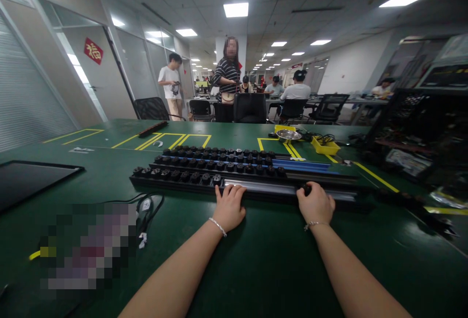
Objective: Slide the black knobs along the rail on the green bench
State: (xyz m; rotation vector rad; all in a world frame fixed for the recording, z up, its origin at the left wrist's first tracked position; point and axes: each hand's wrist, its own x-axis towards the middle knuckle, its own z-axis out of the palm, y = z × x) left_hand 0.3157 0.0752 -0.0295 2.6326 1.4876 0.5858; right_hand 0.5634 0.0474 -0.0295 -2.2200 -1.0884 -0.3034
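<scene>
My left hand (229,207) rests on the front edge of the nearest long black rail (263,188), fingers spread and lying over it, just right of the last black socket module (217,180) in its row. Further right along that rail, my right hand (317,203) is closed in a pinch on a small dark round piece (306,189), which looks like one more socket module; the fingers partly hide it. Several black modules fill the left part of this rail. Behind it lie more rails with similar rows, one with a blue strip (305,165).
On the green table (270,259), a black tray (32,181) lies left, with cables (148,203) nearby. A metal bowl (288,135) and yellow bin (325,146) stand at the back right. A dark rack (402,132) is at right. People stand and sit beyond the table.
</scene>
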